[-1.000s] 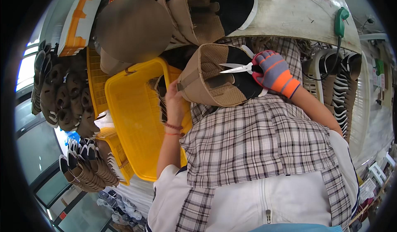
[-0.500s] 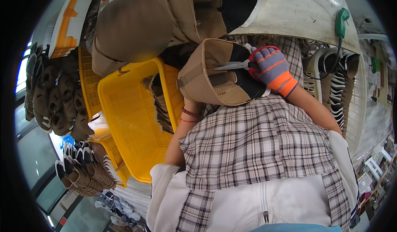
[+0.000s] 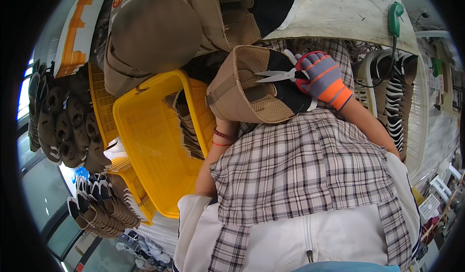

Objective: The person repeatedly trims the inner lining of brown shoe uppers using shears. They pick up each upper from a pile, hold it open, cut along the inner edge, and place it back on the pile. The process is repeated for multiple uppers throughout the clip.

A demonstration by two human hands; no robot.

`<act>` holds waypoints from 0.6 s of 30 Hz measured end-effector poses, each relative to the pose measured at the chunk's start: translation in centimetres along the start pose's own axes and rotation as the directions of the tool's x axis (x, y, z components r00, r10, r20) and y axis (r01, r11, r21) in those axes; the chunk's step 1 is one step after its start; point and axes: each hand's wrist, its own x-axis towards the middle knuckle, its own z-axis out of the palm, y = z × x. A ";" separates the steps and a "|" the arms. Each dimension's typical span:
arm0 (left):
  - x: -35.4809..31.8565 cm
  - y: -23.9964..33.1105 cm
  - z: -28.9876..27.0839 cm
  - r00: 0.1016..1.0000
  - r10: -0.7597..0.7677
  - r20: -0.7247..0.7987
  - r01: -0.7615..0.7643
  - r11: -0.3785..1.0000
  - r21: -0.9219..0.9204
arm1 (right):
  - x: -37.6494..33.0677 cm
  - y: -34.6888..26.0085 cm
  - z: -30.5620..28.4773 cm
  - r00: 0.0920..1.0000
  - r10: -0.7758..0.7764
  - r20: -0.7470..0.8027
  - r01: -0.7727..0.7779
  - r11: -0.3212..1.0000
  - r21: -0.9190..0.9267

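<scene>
A tan shoe upper [image 3: 224, 90] with mesh and black lining is tilted over my lap, its opening facing right. My left forearm reaches up behind its lower left side; that hand and its fingers are hidden by the upper. My right hand [image 3: 322, 78], in a grey glove with orange bands, is closed round the red handles of a pair of scissors [image 3: 276, 76]. The blades are parted and point left, over the opening of the upper. Whether they touch any thread or edge is too small to tell.
A yellow basket [image 3: 145, 151] holding stacked uppers stands at my left. Beyond it, brown shoes [image 3: 68, 126] hang in a cluster. Nested uppers [image 3: 208, 5] lie on the white worktable [image 3: 339, 15] ahead, with a green corded device [image 3: 395, 19] at its right. A pale rack [image 3: 416, 121] holds more uppers.
The scissors have drawn back slightly to the right within the upper's opening, and their blades look a little wider apart. The upper has stayed nearly in place.
</scene>
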 end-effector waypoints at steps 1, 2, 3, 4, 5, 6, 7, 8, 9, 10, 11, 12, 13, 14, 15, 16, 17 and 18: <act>0.0 0.1 0.1 1.000 -0.004 -0.001 0.004 1.000 0.007 | 0.1 -0.1 0.1 1.000 -0.019 0.022 0.019 1.000 0.007; 0.1 0.3 0.3 1.000 -0.009 0.000 0.009 1.000 0.013 | 0.0 0.0 0.3 1.000 -0.012 0.017 0.012 0.999 -0.037; 0.2 0.5 0.8 1.000 0.001 0.009 -0.001 0.999 0.034 | -0.1 0.2 0.8 1.000 -0.004 0.012 0.005 0.997 -0.081; 0.2 0.7 1.1 1.000 0.012 0.017 -0.013 0.998 0.055 | -0.2 0.3 1.1 1.000 0.002 0.006 -0.001 0.992 -0.124; 0.2 0.7 1.0 1.000 0.013 0.023 -0.014 0.999 0.052 | -0.4 0.4 1.2 1.000 0.007 0.001 -0.006 0.994 -0.109; 0.4 0.7 0.8 0.999 0.013 0.031 -0.014 0.999 0.049 | -0.7 0.5 1.3 1.000 0.012 -0.003 -0.013 0.995 -0.094; 0.5 0.6 0.6 0.999 0.012 0.036 -0.013 0.999 0.045 | -0.8 0.5 1.2 1.000 0.017 -0.006 -0.018 0.997 -0.080; 0.7 0.4 0.4 0.998 0.010 0.069 -0.012 1.000 0.021 | -0.7 0.4 1.2 1.000 0.004 -0.016 -0.005 0.997 -0.081; 1.0 0.1 0.2 0.995 0.010 0.101 -0.009 1.000 -0.002 | -0.6 0.1 1.1 1.000 -0.010 -0.026 0.008 0.997 -0.083; 1.3 -0.1 0.1 0.991 0.009 0.136 -0.006 1.000 -0.023 | -0.5 -0.1 1.0 0.999 -0.020 -0.038 0.017 0.996 -0.085; 1.3 -0.1 0.1 0.990 0.009 0.138 -0.006 1.000 -0.024 | -0.5 -0.2 1.0 1.000 -0.012 -0.028 0.009 0.994 -0.106; 1.4 -0.2 0.1 0.990 0.009 0.139 -0.006 1.000 -0.024 | -0.6 -0.2 0.9 1.000 -0.004 -0.018 0.001 0.992 -0.126; 1.5 -0.2 0.1 0.990 0.010 0.141 -0.007 1.000 -0.023 | -0.6 -0.2 0.9 1.000 0.006 -0.010 -0.007 0.989 -0.146; 1.5 -0.1 0.1 0.991 0.021 0.129 -0.021 1.000 -0.007 | -0.9 -0.1 1.0 0.999 0.023 -0.023 -0.026 0.990 -0.142; 1.5 -0.1 0.1 0.992 0.033 0.118 -0.034 0.999 0.010 | -1.4 0.2 1.0 0.999 0.040 -0.036 -0.044 0.989 -0.138; 1.3 -0.2 0.1 0.994 0.043 0.101 -0.046 0.999 0.022 | -1.7 0.2 1.0 0.998 0.053 -0.042 -0.058 0.989 -0.133; 1.1 -0.1 0.1 0.993 0.032 0.112 -0.033 0.999 0.005 | -1.8 0.2 0.9 0.998 0.047 -0.028 -0.050 0.991 -0.123; 0.9 0.1 0.3 0.992 0.021 0.122 -0.020 1.000 -0.012 | -1.8 0.1 0.7 0.999 0.041 -0.013 -0.043 0.993 -0.112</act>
